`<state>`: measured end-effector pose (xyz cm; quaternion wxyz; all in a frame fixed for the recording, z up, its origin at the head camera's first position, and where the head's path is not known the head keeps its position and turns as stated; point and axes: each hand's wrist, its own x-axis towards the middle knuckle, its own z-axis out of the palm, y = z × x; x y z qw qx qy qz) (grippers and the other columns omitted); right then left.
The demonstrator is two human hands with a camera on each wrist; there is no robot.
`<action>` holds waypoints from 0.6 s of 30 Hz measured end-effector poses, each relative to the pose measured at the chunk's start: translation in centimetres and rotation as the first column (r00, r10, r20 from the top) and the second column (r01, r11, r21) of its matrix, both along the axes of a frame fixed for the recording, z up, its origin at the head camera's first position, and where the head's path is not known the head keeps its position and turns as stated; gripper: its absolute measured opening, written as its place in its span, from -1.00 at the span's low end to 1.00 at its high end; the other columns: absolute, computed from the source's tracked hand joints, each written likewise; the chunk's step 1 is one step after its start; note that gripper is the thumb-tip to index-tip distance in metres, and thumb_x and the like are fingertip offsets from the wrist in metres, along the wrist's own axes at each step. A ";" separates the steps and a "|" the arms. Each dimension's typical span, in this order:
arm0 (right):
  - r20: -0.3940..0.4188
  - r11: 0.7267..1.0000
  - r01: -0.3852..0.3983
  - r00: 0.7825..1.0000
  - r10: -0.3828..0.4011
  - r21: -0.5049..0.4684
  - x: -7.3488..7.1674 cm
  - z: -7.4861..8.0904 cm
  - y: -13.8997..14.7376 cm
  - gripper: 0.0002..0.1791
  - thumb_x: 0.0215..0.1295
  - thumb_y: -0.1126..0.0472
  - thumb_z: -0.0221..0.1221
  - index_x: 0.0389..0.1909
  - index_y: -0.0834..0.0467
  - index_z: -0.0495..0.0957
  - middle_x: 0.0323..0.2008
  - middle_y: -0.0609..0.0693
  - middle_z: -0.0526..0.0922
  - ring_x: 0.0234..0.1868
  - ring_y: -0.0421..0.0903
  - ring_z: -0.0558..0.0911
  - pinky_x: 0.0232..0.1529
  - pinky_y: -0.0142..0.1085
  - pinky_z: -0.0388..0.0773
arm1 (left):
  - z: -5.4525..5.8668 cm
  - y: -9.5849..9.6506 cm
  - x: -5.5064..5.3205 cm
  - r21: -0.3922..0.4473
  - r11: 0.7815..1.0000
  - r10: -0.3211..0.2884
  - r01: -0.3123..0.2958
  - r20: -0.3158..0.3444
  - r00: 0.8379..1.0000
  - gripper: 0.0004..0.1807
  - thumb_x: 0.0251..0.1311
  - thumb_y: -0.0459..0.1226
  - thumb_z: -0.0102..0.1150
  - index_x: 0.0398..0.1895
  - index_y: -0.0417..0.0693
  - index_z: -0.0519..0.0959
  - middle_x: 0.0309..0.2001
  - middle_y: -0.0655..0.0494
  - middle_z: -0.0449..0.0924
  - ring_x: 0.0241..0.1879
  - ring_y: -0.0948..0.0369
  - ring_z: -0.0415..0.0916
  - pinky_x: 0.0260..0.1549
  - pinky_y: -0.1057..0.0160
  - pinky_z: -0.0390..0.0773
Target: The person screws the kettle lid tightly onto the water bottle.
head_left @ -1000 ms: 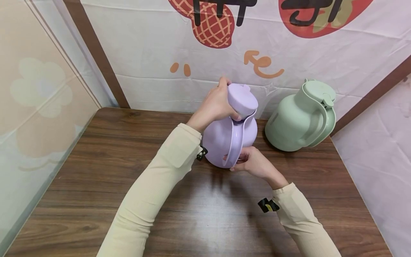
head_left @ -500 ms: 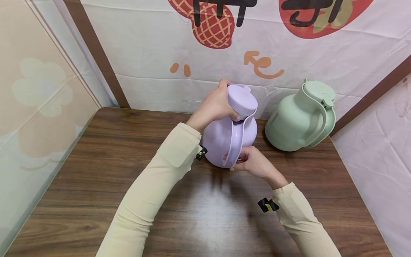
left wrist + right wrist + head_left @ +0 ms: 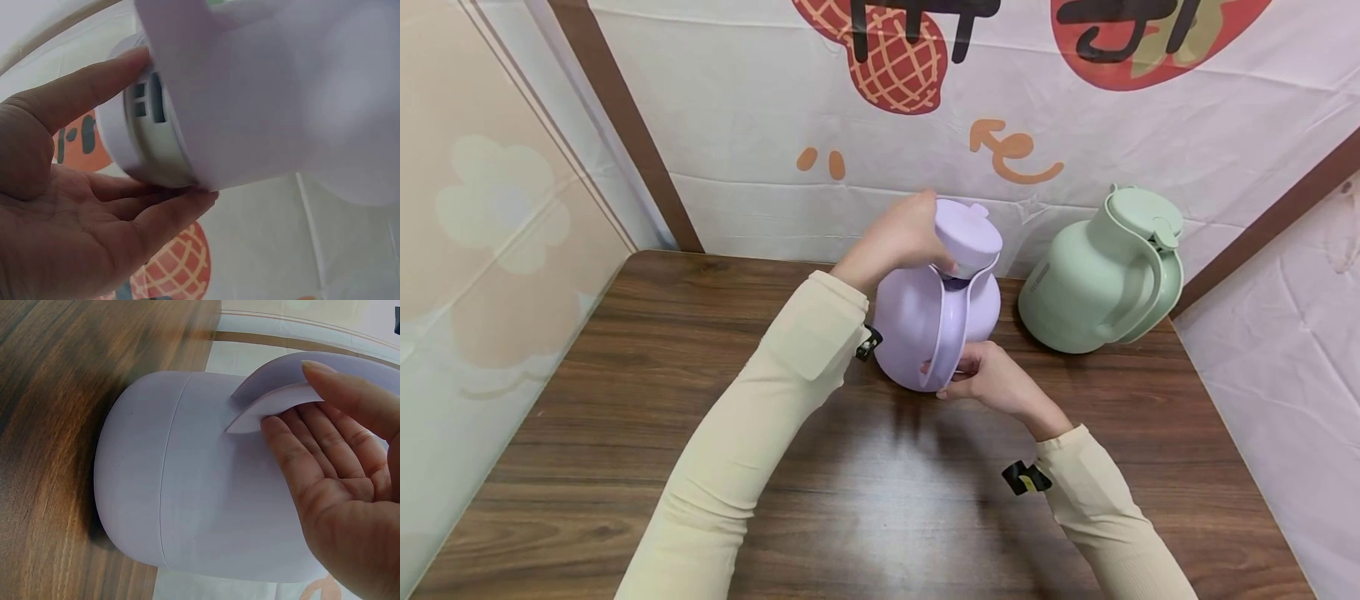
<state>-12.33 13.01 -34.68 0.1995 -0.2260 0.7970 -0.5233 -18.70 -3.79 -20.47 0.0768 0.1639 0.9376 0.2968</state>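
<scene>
A lilac vacuum jug (image 3: 898,321) stands upright on the table, its handle (image 3: 952,329) facing me. Its round lid (image 3: 972,227) sits a little raised at the neck, with a pale band and dark slots (image 3: 141,100) showing under it in the left wrist view. My left hand (image 3: 910,233) holds this lid from the left side, thumb at the near side and fingers opposite. Low on the handle, my right hand (image 3: 997,381) pinches it between thumb and fingers; in the right wrist view the fingers (image 3: 294,447) reach in behind it.
To the right a green vacuum jug (image 3: 1075,283) with its lid on stands near the back edge of the wooden table (image 3: 700,333). A printed cloth wall (image 3: 745,125) rises right behind both jugs, with further cloth panels at left and right.
My left hand has rolled slightly at the lid, its wrist shifting up and left. The lid has turned and sunk slightly. My right hand stays on the handle.
</scene>
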 end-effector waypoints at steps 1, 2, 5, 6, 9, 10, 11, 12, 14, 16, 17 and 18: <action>0.000 1.000 0.000 1.000 0.000 0.001 0.0 0.0 0.0 -0.64 -0.07 0.48 0.27 -0.14 0.37 0.57 -0.20 0.14 0.65 -0.18 -0.18 0.61 -0.22 -0.31 0.52 | 0.2 0.0 0.0 -0.018 1.000 -0.005 0.005 -0.006 1.000 -0.27 -0.21 -0.26 0.42 0.05 -0.34 0.29 -0.05 -0.10 0.43 -0.11 0.08 0.38 -0.07 0.22 0.35; -0.003 1.000 0.000 1.000 0.000 0.003 0.0 0.0 0.0 -0.64 -0.07 0.48 0.27 -0.14 0.37 0.57 -0.20 0.13 0.65 -0.18 -0.18 0.61 -0.22 -0.31 0.52 | 0.3 0.0 -0.1 -0.034 0.999 -0.011 0.010 -0.013 1.000 -0.29 -0.20 -0.25 0.42 0.04 -0.33 0.32 -0.06 -0.09 0.44 -0.12 0.09 0.38 -0.08 0.22 0.35; -0.007 1.000 -0.002 1.000 0.002 0.001 0.1 0.0 0.0 -0.64 -0.07 0.48 0.27 -0.15 0.37 0.57 -0.21 0.13 0.65 -0.19 -0.18 0.61 -0.22 -0.31 0.52 | 0.8 0.1 -0.1 -0.076 0.997 -0.021 0.019 -0.034 0.999 -0.33 -0.20 -0.20 0.43 -0.01 -0.30 0.37 -0.10 -0.06 0.47 -0.16 0.11 0.38 -0.10 0.23 0.35; -0.007 1.000 -0.002 1.000 0.002 0.000 0.1 0.0 0.0 -0.64 -0.07 0.48 0.27 -0.15 0.37 0.57 -0.21 0.14 0.65 -0.19 -0.18 0.61 -0.22 -0.31 0.52 | 1.0 0.2 -0.1 -0.091 0.996 -0.026 0.022 -0.041 0.999 -0.35 -0.19 -0.18 0.42 -0.02 -0.29 0.39 -0.10 -0.05 0.47 -0.16 0.11 0.38 -0.11 0.23 0.35; -0.011 1.000 -0.002 1.000 0.002 0.000 0.1 0.0 0.0 -0.64 -0.07 0.48 0.27 -0.15 0.36 0.58 -0.21 0.13 0.65 -0.19 -0.17 0.61 -0.22 -0.31 0.52 | 1.6 0.5 -0.1 -0.135 0.991 -0.025 0.020 -0.035 0.999 -0.38 -0.18 -0.14 0.41 -0.05 -0.24 0.41 -0.12 0.00 0.47 -0.17 0.13 0.36 -0.13 0.25 0.34; -0.014 1.000 -0.005 1.000 0.005 0.001 0.1 0.0 0.0 -0.64 -0.07 0.48 0.27 -0.15 0.37 0.57 -0.20 0.14 0.65 -0.18 -0.17 0.61 -0.22 -0.31 0.52 | 1.8 0.6 -0.2 -0.150 0.988 -0.024 0.019 -0.031 0.999 -0.40 -0.17 -0.13 0.41 -0.07 -0.22 0.42 -0.14 0.01 0.46 -0.17 0.13 0.35 -0.14 0.26 0.34; -0.014 1.000 -0.004 1.000 0.004 0.004 0.1 0.0 0.0 -0.65 -0.07 0.48 0.27 -0.15 0.36 0.58 -0.21 0.13 0.65 -0.19 -0.17 0.61 -0.23 -0.31 0.52 | 2.0 0.7 -0.1 -0.165 0.986 -0.020 0.016 -0.021 1.000 -0.42 -0.16 -0.11 0.41 -0.09 -0.20 0.42 -0.15 0.03 0.45 -0.18 0.14 0.34 -0.15 0.27 0.33; -0.011 1.000 -0.002 1.000 0.002 0.007 0.1 0.0 0.0 -0.65 -0.06 0.48 0.27 -0.15 0.36 0.58 -0.21 0.12 0.65 -0.19 -0.17 0.61 -0.23 -0.31 0.52 | 2.2 0.8 -0.2 -0.178 0.984 -0.015 0.013 -0.011 1.000 -0.44 -0.16 -0.11 0.41 -0.12 -0.19 0.42 -0.17 0.04 0.44 -0.18 0.14 0.33 -0.17 0.27 0.33; -0.008 1.000 0.003 1.000 -0.003 0.013 0.2 0.1 0.0 -0.65 -0.06 0.47 0.27 -0.15 0.34 0.58 -0.22 0.10 0.66 -0.19 -0.17 0.61 -0.23 -0.30 0.53 | 2.5 1.0 -0.2 -0.198 0.980 -0.003 0.005 0.008 1.000 -0.46 -0.16 -0.09 0.41 -0.16 -0.16 0.41 -0.21 0.07 0.42 -0.20 0.16 0.32 -0.20 0.29 0.32; -0.012 1.000 0.004 1.000 -0.004 0.019 0.1 0.1 0.0 -0.65 -0.06 0.47 0.28 -0.15 0.34 0.59 -0.22 0.09 0.66 -0.19 -0.17 0.61 -0.23 -0.30 0.53 | 2.6 1.1 -0.3 -0.213 0.977 -0.001 0.004 0.016 1.000 -0.48 -0.16 -0.09 0.41 -0.20 -0.15 0.42 -0.24 0.08 0.41 -0.22 0.16 0.31 -0.23 0.30 0.32; -0.014 1.000 0.004 1.000 -0.004 0.020 0.1 0.0 0.0 -0.65 -0.06 0.47 0.28 -0.15 0.34 0.59 -0.22 0.09 0.66 -0.19 -0.18 0.61 -0.24 -0.31 0.53 | 2.7 1.1 -0.4 -0.220 0.975 0.001 0.004 0.021 1.000 -0.48 -0.17 -0.08 0.42 -0.20 -0.14 0.43 -0.24 0.09 0.41 -0.22 0.17 0.31 -0.23 0.30 0.32; -0.016 1.000 0.004 1.000 -0.003 0.020 0.1 0.0 0.0 -0.65 -0.06 0.47 0.28 -0.15 0.34 0.59 -0.22 0.08 0.66 -0.19 -0.18 0.61 -0.24 -0.31 0.52 | 2.7 1.2 -0.4 -0.225 0.974 0.002 0.004 0.023 1.000 -0.48 -0.17 -0.08 0.42 -0.19 -0.14 0.44 -0.24 0.09 0.41 -0.21 0.17 0.31 -0.22 0.30 0.32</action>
